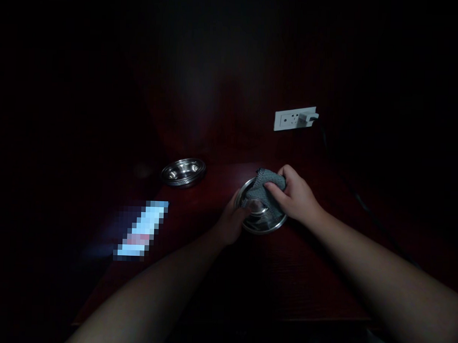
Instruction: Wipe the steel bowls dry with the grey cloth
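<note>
In the head view, a shiny metal bowl (262, 226) is tilted above the dark red table. My left hand (233, 219) grips its left rim, with the thumb over the inner side. A grey-green cloth (266, 188) with a checkered edge is bunched in my right hand (297, 196), thumb on top and fingers closed round it. The cloth lies against the bowl's inside and right rim. Farther back on the left, a stack of similar metal bowls (184, 172) rests on the table.
A bright, pixelated screen (142, 231) lies left of my left arm. On the back wall is a white socket panel (294, 119) with a plug and a dark cable (358, 196) running down to the right. The table's front edge (314, 320) shows below. The surroundings are very dark.
</note>
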Action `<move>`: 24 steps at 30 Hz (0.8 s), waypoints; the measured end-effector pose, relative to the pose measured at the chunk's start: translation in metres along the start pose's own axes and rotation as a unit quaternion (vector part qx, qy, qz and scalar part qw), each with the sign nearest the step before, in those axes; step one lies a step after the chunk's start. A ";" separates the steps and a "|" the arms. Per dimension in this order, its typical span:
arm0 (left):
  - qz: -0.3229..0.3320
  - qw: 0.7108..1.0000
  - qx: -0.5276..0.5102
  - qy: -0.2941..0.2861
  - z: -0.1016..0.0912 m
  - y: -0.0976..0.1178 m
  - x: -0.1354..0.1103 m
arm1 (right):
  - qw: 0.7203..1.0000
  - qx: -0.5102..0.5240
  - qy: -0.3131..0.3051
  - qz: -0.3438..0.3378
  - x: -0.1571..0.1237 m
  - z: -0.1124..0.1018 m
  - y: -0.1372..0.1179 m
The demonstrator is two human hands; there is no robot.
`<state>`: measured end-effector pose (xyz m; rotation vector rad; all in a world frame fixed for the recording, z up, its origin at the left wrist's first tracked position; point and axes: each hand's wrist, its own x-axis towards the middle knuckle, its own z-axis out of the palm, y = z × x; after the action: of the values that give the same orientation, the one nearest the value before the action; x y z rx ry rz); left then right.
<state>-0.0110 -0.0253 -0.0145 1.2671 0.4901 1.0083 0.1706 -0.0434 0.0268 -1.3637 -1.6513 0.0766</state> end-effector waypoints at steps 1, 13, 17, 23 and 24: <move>0.008 1.000 0.006 -0.001 0.000 0.000 0.000 | 1.000 0.000 0.001 0.005 0.000 0.000 -0.001; 0.047 0.994 0.082 0.054 -0.003 0.004 -0.002 | 0.999 0.019 0.018 -0.020 -0.002 -0.001 -0.003; 0.058 0.992 0.085 0.076 -0.001 0.005 -0.002 | 0.998 0.060 0.019 0.017 -0.003 0.001 -0.002; 0.075 0.990 0.070 0.094 0.004 0.006 -0.001 | 0.992 0.117 0.010 0.055 -0.005 0.006 0.001; 0.075 0.990 0.067 0.094 0.003 0.005 0.000 | 0.991 0.119 0.009 0.056 -0.005 0.007 0.002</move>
<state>-0.0103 -0.0275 -0.0089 1.3490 0.6233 1.2470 0.1670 -0.0433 0.0184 -1.2694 -1.4963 0.3158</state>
